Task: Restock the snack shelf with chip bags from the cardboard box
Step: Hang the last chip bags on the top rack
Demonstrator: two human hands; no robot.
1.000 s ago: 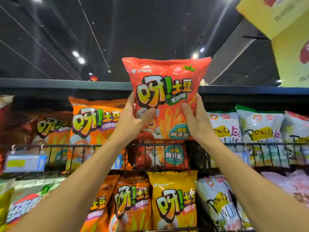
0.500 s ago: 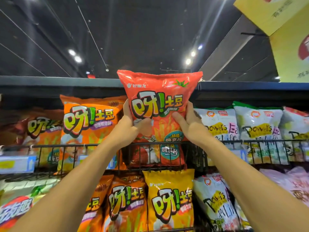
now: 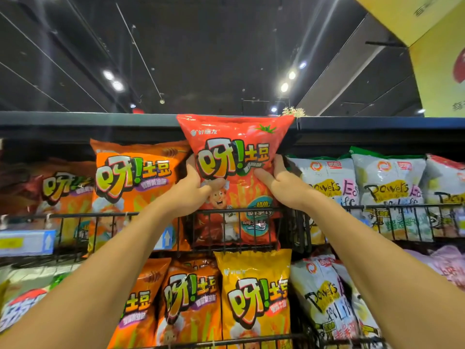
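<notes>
Left hand (image 3: 193,190) and right hand (image 3: 281,185) each grip a side edge of the red bag (image 3: 234,147), thumbs on its front, fingers tucked behind it where I cannot see them. It stands upright in the top row, between the orange bag (image 3: 133,177) and the white bags (image 3: 327,177). Its top is at the shelf lip (image 3: 100,120) and its lower part is behind the wire rail (image 3: 239,210).

I judge this to be the seating step. The next move calls for pressing it down and back until it stands alone, then letting go without dragging it forward.

Behind the rail I cannot tell whether the red is this bag's bottom or another bag. A yellow carton (image 3: 402,18) is cut off at top right. The cardboard box is out of my view.
</notes>
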